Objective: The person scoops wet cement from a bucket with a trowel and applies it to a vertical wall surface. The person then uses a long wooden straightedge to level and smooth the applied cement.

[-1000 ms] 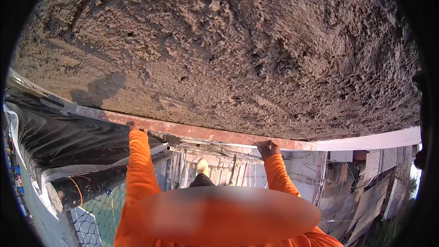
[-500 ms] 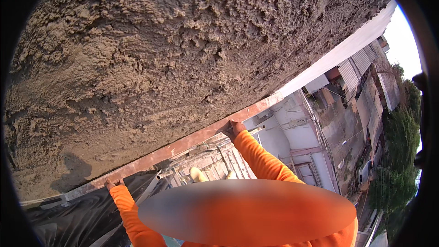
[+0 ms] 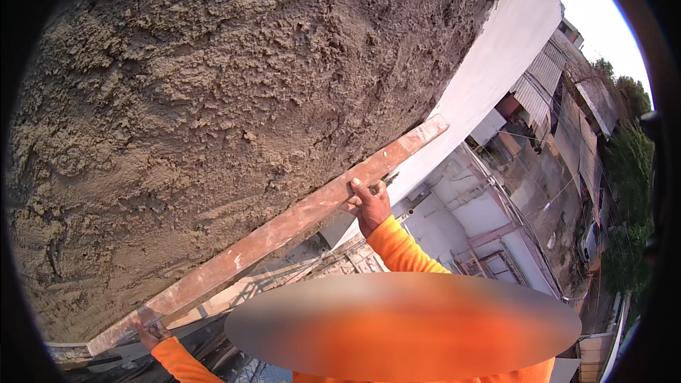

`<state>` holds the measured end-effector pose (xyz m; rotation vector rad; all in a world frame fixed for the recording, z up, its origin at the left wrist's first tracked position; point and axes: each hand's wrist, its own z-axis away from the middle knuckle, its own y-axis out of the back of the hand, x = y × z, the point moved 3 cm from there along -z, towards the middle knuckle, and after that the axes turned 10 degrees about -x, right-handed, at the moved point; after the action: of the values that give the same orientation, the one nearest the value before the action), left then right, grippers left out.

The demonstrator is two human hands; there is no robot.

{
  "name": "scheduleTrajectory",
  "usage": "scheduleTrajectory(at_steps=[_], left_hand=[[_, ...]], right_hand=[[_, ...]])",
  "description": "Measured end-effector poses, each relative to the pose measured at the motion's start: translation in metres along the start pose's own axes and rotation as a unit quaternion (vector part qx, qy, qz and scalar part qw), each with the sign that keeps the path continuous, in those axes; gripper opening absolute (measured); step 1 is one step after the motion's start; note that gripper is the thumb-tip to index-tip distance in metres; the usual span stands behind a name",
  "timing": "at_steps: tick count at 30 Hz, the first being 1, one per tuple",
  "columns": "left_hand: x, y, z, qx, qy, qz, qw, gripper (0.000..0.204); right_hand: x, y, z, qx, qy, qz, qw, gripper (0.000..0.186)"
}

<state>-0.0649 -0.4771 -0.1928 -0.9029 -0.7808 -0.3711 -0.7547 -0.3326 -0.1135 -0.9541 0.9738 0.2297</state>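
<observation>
A long, reddish-brown straightedge (image 3: 269,242) lies slantwise along a wall of rough, wet-looking brown mortar (image 3: 213,113). It runs from the lower left up to the right, and pale smears mark its face. Near its lower left end, my left hand (image 3: 150,333) grips the bar, fingers at its edge. My right hand (image 3: 373,207) is closed round it farther up, thumb on the face and fingers partly hidden behind. The bar's upper right end reaches past the mortar's edge over a smooth white wall strip (image 3: 496,50).
Wooden planks or scaffolding (image 3: 355,262) show below the bar, beside dark sheeting (image 3: 206,340). Far below on the right are a pale building (image 3: 461,198), corrugated roofs (image 3: 539,85), a parked vehicle (image 3: 590,242) and trees (image 3: 631,170). A blurred oval covers the lower middle.
The straightedge now slants more steeply, its right end higher and its left end lower in the picture. More of its broad face shows. Both hands remain on it; the view has shifted.
</observation>
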Motion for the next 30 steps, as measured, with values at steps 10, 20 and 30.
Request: scheduleTrajectory(at_steps=[10,20,30], left_hand=[[0.118,-0.089,0.058,-0.065,-0.193,-0.043,0.978,0.066],[0.137,-0.09,0.034,-0.068,-0.237,-0.121,0.961,0.059],[0.187,-0.07,0.029,-0.156,-0.458,-0.389,0.784,0.064]], right_hand=[[-0.075,-0.074,0.027,-0.07,0.127,-0.001,0.989,0.047],[-0.13,-0.117,0.039,-0.098,0.248,0.023,0.964,0.047],[-0.183,-0.169,0.047,-0.176,0.328,0.024,0.928,0.053]])
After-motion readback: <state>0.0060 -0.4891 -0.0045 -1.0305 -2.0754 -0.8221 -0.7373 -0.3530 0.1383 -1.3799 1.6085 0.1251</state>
